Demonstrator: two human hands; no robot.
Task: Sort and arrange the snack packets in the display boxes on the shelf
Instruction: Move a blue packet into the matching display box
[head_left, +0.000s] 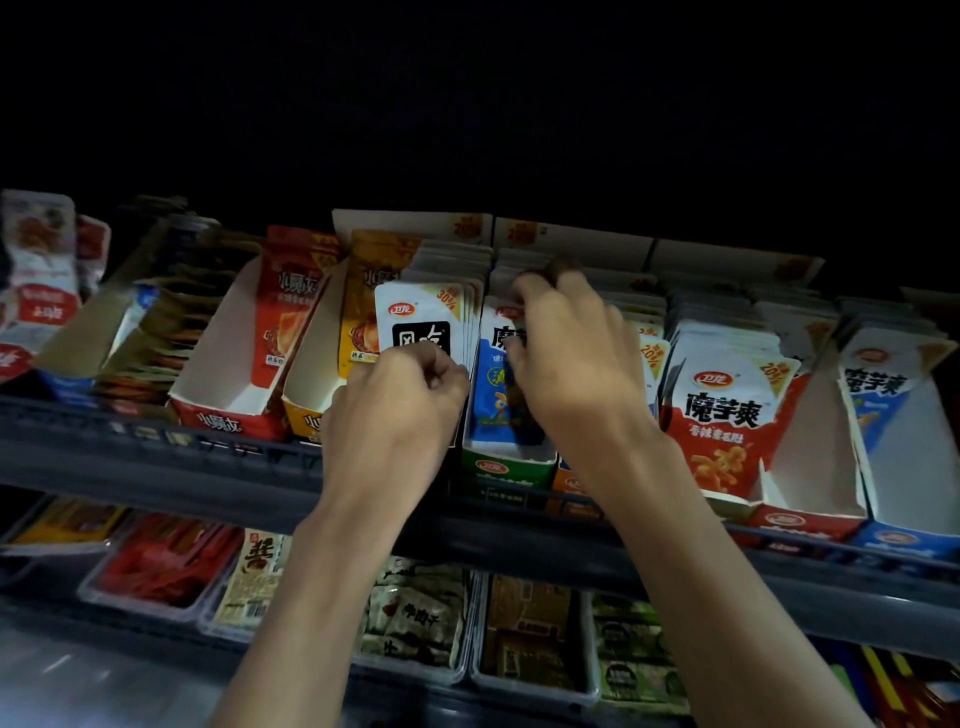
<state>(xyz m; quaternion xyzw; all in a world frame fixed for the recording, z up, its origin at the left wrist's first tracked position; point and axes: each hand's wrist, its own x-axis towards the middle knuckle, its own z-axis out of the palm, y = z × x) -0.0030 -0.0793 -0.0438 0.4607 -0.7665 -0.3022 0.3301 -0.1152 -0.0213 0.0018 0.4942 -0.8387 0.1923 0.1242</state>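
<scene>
Packets (426, 322) pinched in left grip (400, 400); right grip (566, 353) clasps blue ones (493, 400).

Dim light, upper half of view near black, nothing readable there; dark grey metal shelf rail (156, 457) runs across middle, tilting down toward right; second dark shelf edge (857, 597) below it at right; clear plastic trays (535, 680) lined on lower tier; pale glossy surface (78, 680) at bottom left catches faint reflections.
</scene>
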